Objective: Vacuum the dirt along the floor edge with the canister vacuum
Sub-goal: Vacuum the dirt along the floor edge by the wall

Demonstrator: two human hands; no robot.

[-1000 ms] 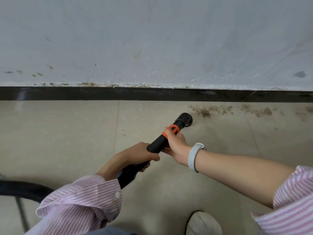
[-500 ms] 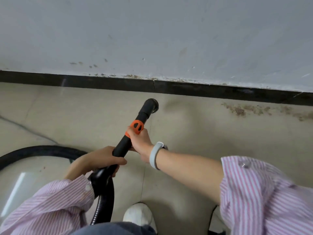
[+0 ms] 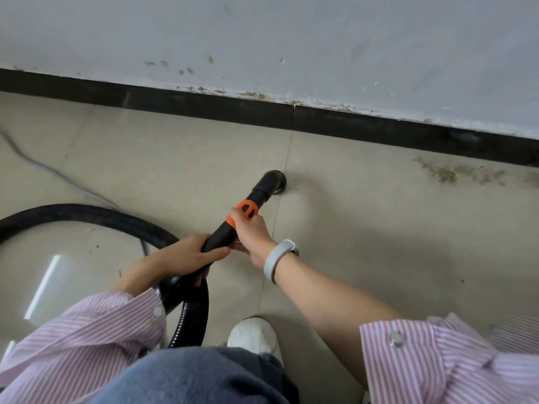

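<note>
Thin cord [image 3: 43, 167] trails over the floor [image 3: 364, 228] at far left. Black hose [image 3: 87, 214] loops from the left edge and curves under the left hand [image 3: 189, 255], then down past the knee. Left hand's fingers wrapped around the black wand [image 3: 221, 237] at its lower end. Right hand [image 3: 252, 231] grips the wand just above, at the orange collar [image 3: 246, 209]; grey band [image 3: 277, 258] on that wrist. Nozzle [image 3: 274, 182] rests on the tile near a grout line, short of the black skirting [image 3: 204, 106]. White shoe [image 3: 252, 335] below. Brown dirt [image 3: 443, 172] lies along the skirting at right, well apart from the nozzle. Stained wall [image 3: 291, 39] above.
</note>
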